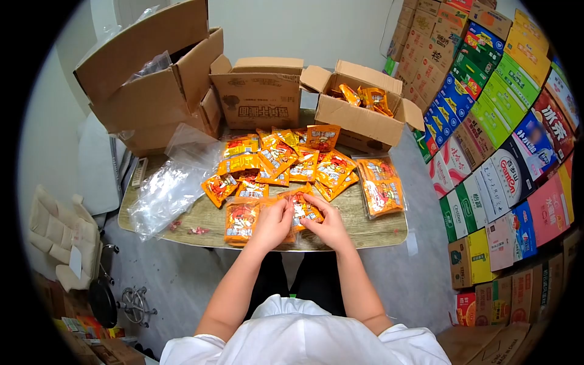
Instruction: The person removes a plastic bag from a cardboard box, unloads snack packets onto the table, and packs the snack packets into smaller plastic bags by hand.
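Note:
Both my hands meet over the near edge of the table, around orange snack packets in clear plastic. My left hand [274, 225] is closed, fingers pinched at the right side of a clear bag of orange packets [241, 220] lying flat. My right hand [329, 223] is closed on an orange packet [302, 205] between the two hands; its thumb and fingertips press the packet's right edge. Whether this packet is inside the clear plastic I cannot tell. Just beyond lies a loose pile of orange packets [278, 156]. At the right rests a filled clear bag [382, 187].
Clear plastic bags [170, 193] lie on the table's left. Along the back stand a large open carton [146, 97], a middle carton [258, 100] and an open carton holding packets [359, 121]. Stacked boxes [486, 158] line the right; a chair [64, 237] stands left.

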Demonstrator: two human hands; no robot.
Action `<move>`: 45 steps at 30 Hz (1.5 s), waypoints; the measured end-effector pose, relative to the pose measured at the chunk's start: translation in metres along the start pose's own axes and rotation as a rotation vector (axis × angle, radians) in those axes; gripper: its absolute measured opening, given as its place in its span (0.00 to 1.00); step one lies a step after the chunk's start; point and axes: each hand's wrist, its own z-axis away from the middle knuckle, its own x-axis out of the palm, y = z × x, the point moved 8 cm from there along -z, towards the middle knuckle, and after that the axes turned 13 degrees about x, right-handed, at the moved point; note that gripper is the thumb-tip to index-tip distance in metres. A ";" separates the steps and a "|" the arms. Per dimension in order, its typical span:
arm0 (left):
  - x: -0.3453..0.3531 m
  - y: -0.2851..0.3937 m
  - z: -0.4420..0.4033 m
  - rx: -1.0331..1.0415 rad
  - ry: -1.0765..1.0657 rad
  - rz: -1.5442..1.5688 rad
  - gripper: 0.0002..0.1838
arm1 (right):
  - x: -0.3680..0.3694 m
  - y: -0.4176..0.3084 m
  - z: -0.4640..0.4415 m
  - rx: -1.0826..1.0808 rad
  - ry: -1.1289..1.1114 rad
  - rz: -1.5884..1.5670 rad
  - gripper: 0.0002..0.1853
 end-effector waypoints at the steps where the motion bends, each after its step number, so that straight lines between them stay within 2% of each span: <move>1: -0.002 0.003 -0.001 -0.002 -0.009 -0.026 0.14 | 0.002 0.003 0.000 0.000 -0.001 -0.002 0.28; 6: -0.008 0.009 -0.003 0.006 -0.012 -0.131 0.12 | 0.010 0.004 0.006 0.061 0.017 -0.385 0.26; 7: -0.009 0.008 -0.004 -0.002 -0.003 -0.132 0.12 | 0.011 0.007 0.006 0.060 0.020 -0.385 0.26; 9: -0.007 0.006 -0.005 -0.010 0.027 -0.068 0.11 | 0.029 0.016 0.007 0.106 -0.145 -0.345 0.25; 10: -0.007 0.004 -0.005 -0.018 0.057 -0.005 0.11 | 0.035 0.025 0.009 0.199 -0.183 -0.378 0.24; 13: -0.004 -0.001 -0.003 -0.032 0.086 0.033 0.10 | 0.027 0.023 0.009 0.261 -0.218 -0.407 0.23; 17: 0.002 -0.008 -0.003 -0.047 0.098 0.058 0.10 | 0.033 0.023 0.004 0.138 -0.178 -0.291 0.20; 19: 0.008 -0.001 -0.005 -0.013 0.083 0.027 0.10 | 0.056 0.037 0.000 0.245 -0.364 -0.327 0.17; 20: 0.006 0.006 -0.005 0.022 0.086 -0.046 0.10 | 0.056 0.042 -0.003 0.228 -0.287 -0.299 0.13; 24: 0.005 -0.006 -0.003 0.008 0.093 -0.084 0.10 | 0.044 0.030 -0.004 0.216 -0.165 -0.065 0.12; 26: 0.001 -0.016 -0.002 0.011 0.151 -0.029 0.11 | 0.032 0.028 -0.002 0.278 -0.046 0.082 0.12; 27: 0.001 -0.018 -0.001 0.010 0.151 -0.028 0.11 | 0.032 0.026 -0.001 0.279 -0.047 0.083 0.12; 29: 0.012 -0.032 0.001 -0.143 0.100 0.260 0.12 | 0.029 0.020 -0.001 0.235 -0.002 0.004 0.15; 32: 0.016 -0.033 0.000 -0.036 0.144 0.204 0.12 | 0.033 0.033 -0.009 0.152 0.045 0.027 0.16; 36: 0.013 -0.028 -0.003 -0.124 0.082 0.317 0.11 | 0.032 0.023 -0.013 0.200 0.020 0.173 0.16; 38: -0.013 -0.016 -0.004 -0.094 0.142 0.041 0.10 | 0.036 0.028 -0.012 0.242 -0.053 0.129 0.14; 39: -0.016 -0.020 -0.002 -0.096 0.142 0.041 0.10 | 0.032 0.028 -0.011 0.244 -0.055 0.130 0.14; 41: -0.027 0.003 -0.001 0.275 0.164 -0.381 0.11 | 0.023 0.014 -0.007 0.082 -0.046 0.227 0.13; 42: -0.015 0.002 0.000 0.309 0.036 -0.440 0.18 | 0.024 0.014 -0.006 0.089 -0.077 0.233 0.12; 43: -0.011 0.001 0.005 0.307 0.035 -0.439 0.18 | 0.026 0.022 -0.008 0.092 -0.079 0.233 0.12; 45: 0.014 0.003 0.011 0.319 -0.172 -0.708 0.24 | 0.044 0.023 -0.007 -0.072 -0.215 0.247 0.15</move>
